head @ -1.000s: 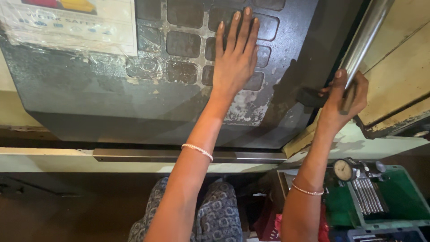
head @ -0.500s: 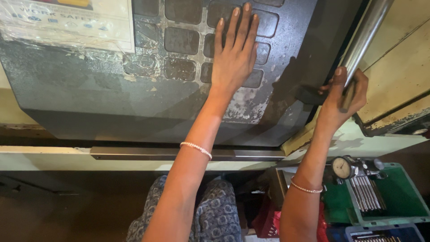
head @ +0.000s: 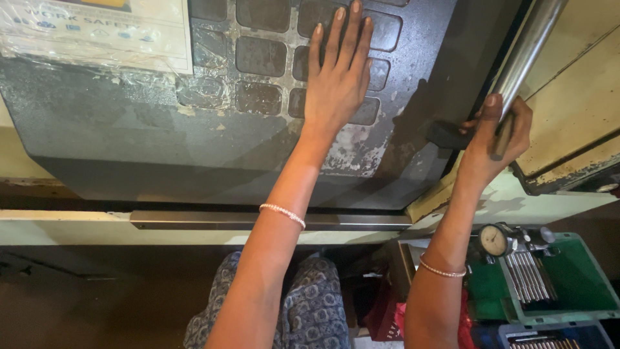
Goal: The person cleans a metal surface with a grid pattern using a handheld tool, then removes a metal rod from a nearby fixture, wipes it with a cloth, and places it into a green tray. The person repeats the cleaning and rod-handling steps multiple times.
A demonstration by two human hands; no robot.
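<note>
My left hand (head: 337,81) lies flat, fingers spread, on the worn square buttons of a dark grey machine control panel (head: 161,142). My right hand (head: 497,132) is closed around the lower end of a long shiny metal bar handle (head: 528,48) that runs up along the panel's right edge. A thin bracelet sits on each wrist.
A plastic-covered paper sheet (head: 97,32) is taped to the panel's upper left. A metal rail (head: 258,220) runs under the panel. Below right, a green tray (head: 568,284) holds a dial gauge (head: 496,240) and several metal rods. A cream machine door (head: 581,110) stands right.
The view has shifted slightly; both hands keep their places on the panel and the bar handle.
</note>
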